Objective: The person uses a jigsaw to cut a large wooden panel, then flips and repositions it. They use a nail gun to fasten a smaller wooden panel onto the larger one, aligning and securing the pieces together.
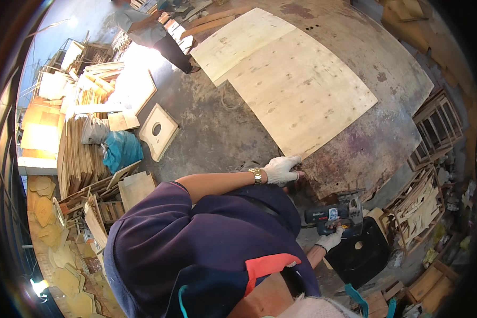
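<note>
My left hand point(282, 170), in a white glove with bare fingertips and a gold watch at the wrist, rests by the near corner of a large pale plywood sheet point(302, 90). Its fingers reach out apart, touching that corner. At the lower right, my right hand point(331, 238), also gloved, is closed around the handle of a dark jigsaw point(323, 214). The tool's metal shoe end lies beside the near edge of a stained worktable point(355, 153), on which the plywood rests. Where the blade is, I cannot make out.
A black board with a hole point(359, 252) is below the jigsaw. Wooden frames point(437, 124) and a crate of offcuts point(416, 206) stand right. Left are a holed wooden panel point(158, 131), a blue sack point(122, 151) and stacked wood sheets point(79, 153). Another person point(148, 32) stands far left.
</note>
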Demonstrator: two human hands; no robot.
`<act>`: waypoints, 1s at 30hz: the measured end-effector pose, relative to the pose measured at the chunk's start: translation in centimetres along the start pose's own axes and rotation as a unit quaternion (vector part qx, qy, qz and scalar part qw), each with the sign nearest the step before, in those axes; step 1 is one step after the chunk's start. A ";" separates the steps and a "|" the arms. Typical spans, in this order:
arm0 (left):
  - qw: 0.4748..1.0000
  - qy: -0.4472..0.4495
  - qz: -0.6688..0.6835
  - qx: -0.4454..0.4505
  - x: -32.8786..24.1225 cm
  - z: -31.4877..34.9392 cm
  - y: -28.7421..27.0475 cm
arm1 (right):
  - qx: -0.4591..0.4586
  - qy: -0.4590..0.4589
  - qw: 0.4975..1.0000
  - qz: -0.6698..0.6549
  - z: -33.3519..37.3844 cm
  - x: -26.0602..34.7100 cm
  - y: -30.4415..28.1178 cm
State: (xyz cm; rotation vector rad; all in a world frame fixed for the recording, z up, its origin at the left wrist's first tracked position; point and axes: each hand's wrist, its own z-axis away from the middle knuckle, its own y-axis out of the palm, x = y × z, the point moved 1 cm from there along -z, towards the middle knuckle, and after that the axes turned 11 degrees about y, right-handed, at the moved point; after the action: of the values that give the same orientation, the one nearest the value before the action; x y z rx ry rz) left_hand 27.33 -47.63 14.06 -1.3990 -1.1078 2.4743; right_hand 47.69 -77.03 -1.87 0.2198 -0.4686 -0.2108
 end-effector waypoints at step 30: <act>0.888 -0.013 -0.404 -0.219 -7.3 -29.8 21.2 | -0.167 -0.221 0.957 0.091 1.6 15.3 3.4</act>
State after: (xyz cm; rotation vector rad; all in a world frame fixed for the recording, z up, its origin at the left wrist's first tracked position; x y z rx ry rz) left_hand 60.17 -49.80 -3.53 -0.7017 -1.8534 1.6973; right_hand 60.78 -77.90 6.79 -0.2078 -0.8832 -0.1544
